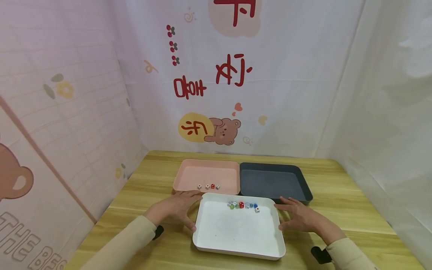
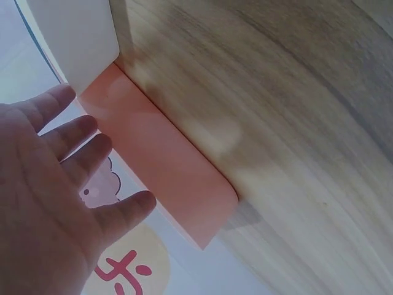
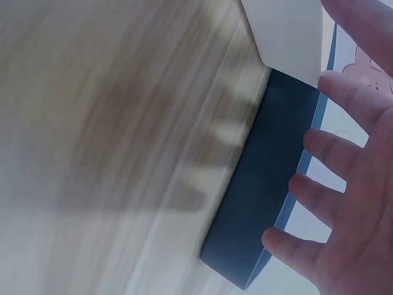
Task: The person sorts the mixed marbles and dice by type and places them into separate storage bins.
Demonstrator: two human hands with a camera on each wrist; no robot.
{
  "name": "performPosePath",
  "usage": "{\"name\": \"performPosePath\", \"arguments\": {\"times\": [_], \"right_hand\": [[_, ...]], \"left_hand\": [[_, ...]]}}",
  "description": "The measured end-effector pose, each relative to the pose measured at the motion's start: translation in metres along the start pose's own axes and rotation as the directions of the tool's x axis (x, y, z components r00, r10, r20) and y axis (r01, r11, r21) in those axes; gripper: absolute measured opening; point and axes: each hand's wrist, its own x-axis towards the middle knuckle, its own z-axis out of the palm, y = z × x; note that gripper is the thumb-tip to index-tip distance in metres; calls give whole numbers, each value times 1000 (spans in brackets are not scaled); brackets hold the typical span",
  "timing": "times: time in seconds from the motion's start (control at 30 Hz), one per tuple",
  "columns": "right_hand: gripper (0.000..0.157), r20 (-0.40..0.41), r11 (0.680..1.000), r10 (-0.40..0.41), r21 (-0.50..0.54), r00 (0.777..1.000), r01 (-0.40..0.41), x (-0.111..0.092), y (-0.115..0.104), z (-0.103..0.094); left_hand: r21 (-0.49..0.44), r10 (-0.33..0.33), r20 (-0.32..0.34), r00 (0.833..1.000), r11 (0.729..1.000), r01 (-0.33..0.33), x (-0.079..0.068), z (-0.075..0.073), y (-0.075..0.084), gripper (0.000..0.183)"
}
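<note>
A white tray [image 1: 236,232] lies between my two hands in the head view. Along its far side sits a cluster of small dice, among them a red die [image 1: 241,205], and a white die [image 1: 257,210] lies a little nearer. At the tray's left edge, my left hand [image 1: 180,206] spreads its fingers; the left wrist view shows that hand [image 2: 49,184] beside the pink tray [image 2: 153,160], palm bare. Across at the right edge is my right hand [image 1: 298,216], fingers also spread. Seen from the right wrist, this hand [image 3: 362,196] is beside the dark blue tray [image 3: 258,178], holding nothing.
Behind the white tray, the pink tray [image 1: 209,172] and the dark blue tray [image 1: 271,180] stand side by side. Several dice, including a red one [image 1: 212,186], line the pink tray's near side. The wooden table [image 1: 337,195] is enclosed by printed curtains [image 1: 287,93].
</note>
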Motion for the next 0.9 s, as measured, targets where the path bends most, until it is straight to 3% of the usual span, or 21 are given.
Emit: {"name": "performPosePath", "arguments": {"times": [0.9], "right_hand": [[81, 14, 990, -49, -133, 999, 51, 1, 2, -3]], "left_hand": [[-1, -26, 31, 999, 1000, 26, 3, -4, 1, 116]]}}
